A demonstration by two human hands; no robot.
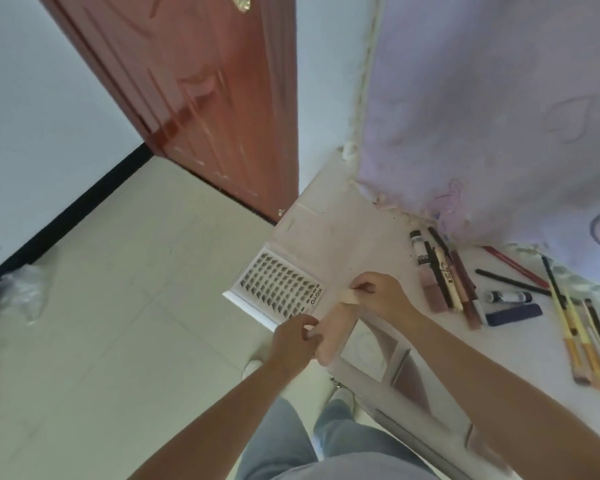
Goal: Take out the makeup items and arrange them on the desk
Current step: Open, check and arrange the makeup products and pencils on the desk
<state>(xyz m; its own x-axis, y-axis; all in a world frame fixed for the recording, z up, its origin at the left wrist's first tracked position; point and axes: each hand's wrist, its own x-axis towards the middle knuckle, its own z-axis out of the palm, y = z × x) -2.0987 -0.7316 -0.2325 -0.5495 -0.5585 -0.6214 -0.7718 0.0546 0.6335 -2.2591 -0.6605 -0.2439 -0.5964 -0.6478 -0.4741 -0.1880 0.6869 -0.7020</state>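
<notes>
A beige tube-shaped makeup item (336, 323) is held over the front edge of the white desk (329, 237). My left hand (297, 341) grips its lower end. My right hand (378, 294) pinches its upper end, where a pale cap shows. A white false-eyelash tray (279, 289) marked XOYO lies at the desk's corner, just left of my hands. Further right lie a row of lip and concealer sticks (444, 278), a small dark bottle (510, 297), a dark flat case (515, 314), thin pencils (513, 273) and several brushes (579, 334).
A pink patterned curtain (499, 116) hangs over the back of the desk. A red-brown door (205, 98) stands open to the left, above a beige tiled floor (118, 306). A crumpled clear plastic bag (18, 292) lies on the floor at far left.
</notes>
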